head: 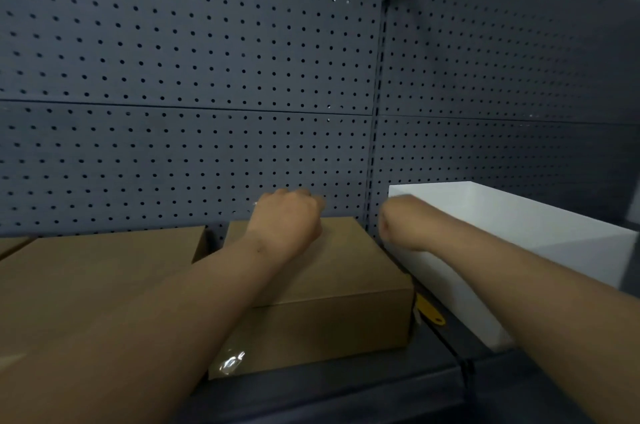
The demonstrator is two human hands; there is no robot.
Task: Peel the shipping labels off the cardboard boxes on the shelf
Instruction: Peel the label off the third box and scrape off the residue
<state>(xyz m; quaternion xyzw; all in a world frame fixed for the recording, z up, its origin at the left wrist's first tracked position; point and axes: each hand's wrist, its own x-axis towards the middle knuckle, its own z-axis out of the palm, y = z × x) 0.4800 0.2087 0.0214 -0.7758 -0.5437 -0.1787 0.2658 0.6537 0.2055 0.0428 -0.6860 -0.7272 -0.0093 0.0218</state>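
Centre cardboard box [332,285]: seated on the dark shelf [346,392], back edge near the pegboard wall [194,60]. No shipping label visible on top or front face; only a patch of clear tape [230,359] at lower front left corner. Label possibly on rear or hidden face; cannot tell.

Left hand [285,219]: resting over far top edge of box, fingers curled down behind it and out of sight. Apparently hooked on rear edge; actual grip cannot be confirmed.

Right hand [398,226]: in the gap between box and white box [512,250], fingers hidden below the wrist. Open or closed: cannot tell.

Second cardboard box [104,271]: just beside the centre box on the left, close to touching. Yellow tag [429,313]: on shelf in the gap at right.

Likely faults from this position:

- Pull on rear edge with one hand only: box likely to pivot, front corner off the shelf lip, possible drop.
- Narrow gap on right: knuckles liable to jam against white box, or to shove it sideways.
- Rear fingers working blind: risk of catching pegboard holes or tearing cardboard skin instead of lifting a label corner.
- Fast peel: label likely to tear and leave residue. Slow, low-angle pull advised, box held down with the free hand.
- Yellow tag liable to be swept off shelf if box slides right.
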